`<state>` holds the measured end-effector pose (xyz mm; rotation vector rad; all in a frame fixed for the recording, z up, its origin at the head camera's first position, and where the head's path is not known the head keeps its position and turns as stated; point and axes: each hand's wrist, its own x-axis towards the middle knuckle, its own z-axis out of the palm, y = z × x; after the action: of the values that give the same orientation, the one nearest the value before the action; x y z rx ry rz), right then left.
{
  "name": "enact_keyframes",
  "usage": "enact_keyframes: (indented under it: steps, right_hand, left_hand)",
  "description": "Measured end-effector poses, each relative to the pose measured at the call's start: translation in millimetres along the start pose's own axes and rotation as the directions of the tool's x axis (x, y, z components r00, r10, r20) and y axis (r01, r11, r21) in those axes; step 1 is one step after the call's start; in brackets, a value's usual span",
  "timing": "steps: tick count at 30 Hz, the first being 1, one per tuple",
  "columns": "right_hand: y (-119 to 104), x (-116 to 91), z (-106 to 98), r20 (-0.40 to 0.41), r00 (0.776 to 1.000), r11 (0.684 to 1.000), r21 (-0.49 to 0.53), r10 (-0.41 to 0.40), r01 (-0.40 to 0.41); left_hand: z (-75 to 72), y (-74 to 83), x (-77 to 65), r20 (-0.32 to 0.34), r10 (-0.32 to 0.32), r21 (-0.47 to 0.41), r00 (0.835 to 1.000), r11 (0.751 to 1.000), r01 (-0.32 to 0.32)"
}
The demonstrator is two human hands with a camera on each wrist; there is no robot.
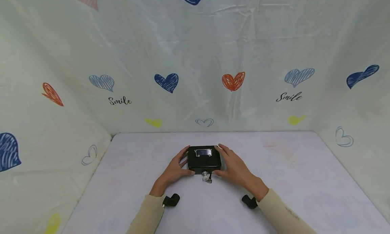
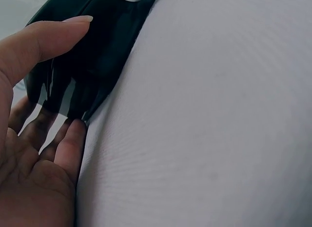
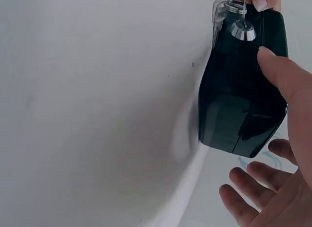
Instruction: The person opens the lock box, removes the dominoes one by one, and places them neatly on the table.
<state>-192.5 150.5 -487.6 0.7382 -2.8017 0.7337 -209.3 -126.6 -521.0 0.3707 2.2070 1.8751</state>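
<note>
A small black cash box point(image 1: 196, 162) stands on the white table, its lid down. On its lid is a silver handle plate point(image 1: 203, 152). A silver lock point(image 3: 243, 30) sits in the front face, with keys on a ring point(image 3: 219, 19) hanging from it. My left hand point(image 1: 175, 169) holds the box's left end, thumb on the front face and fingers along the side. At the right end my right hand point(image 1: 237, 167) grips it, thumb on the front and index finger at the back corner. The other right fingers point(image 3: 251, 188) spread off the side.
The white table point(image 1: 137, 159) extends on both sides of the box. Behind it hangs a pale cloth point(image 1: 195, 102) printed with hearts and "Smile". A black wrist camera point(image 1: 172, 200) sits at the left cuff, another camera point(image 1: 250, 201) at the right.
</note>
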Motion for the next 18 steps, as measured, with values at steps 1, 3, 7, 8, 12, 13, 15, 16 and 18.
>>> enact_keyframes:
  steps: [1,3,7,8,12,13,15,16,18]
  right_hand:
    - [0.5,0.9,-0.2,0.011,1.000,1.000,0.005,-0.002,0.002]
    - [1.8,2.6,0.0,0.025,1.000,1.000,0.015,-0.009,0.008]
    - [4.6,4.7,1.9,0.039,0.999,1.000,0.026,-0.012,0.011]
    - [5.5,5.4,2.5,0.042,0.999,1.000,0.026,-0.011,0.010]
    - [8.3,7.3,4.2,0.047,0.999,0.999,0.035,-0.008,0.007]
    - [8.6,7.7,4.3,0.049,0.999,0.999,0.036,-0.009,0.007]
    - [8.8,8.2,4.3,0.052,0.999,0.999,0.040,-0.007,0.005]
    - [9.1,8.3,4.5,0.054,0.999,0.999,0.041,-0.008,0.005]
    - [9.2,8.6,4.5,0.054,0.998,0.999,0.044,-0.010,0.008]
  left_hand:
    - [-0.4,-0.3,0.1,0.004,0.000,-0.003,1.000,1.000,0.000]
    - [-1.1,-0.8,0.6,0.012,-0.007,-0.008,1.000,1.000,0.007]
    - [-1.6,-1.2,0.6,0.016,-0.015,-0.019,1.000,1.000,0.016]
    - [-1.6,-1.4,0.7,0.016,-0.016,-0.019,1.000,1.000,0.016]
    - [-1.3,-1.7,1.1,0.015,-0.014,-0.015,1.000,1.000,0.015]
    - [-1.2,-1.8,0.9,0.015,-0.016,-0.015,1.000,1.000,0.016]
    - [-1.0,-1.7,0.4,0.015,-0.019,-0.015,1.000,1.000,0.019]
    - [-0.9,-1.5,0.0,0.014,-0.020,-0.015,1.000,1.000,0.020]
    - [-0.7,-1.3,-0.7,0.013,-0.022,-0.013,1.000,1.000,0.023]
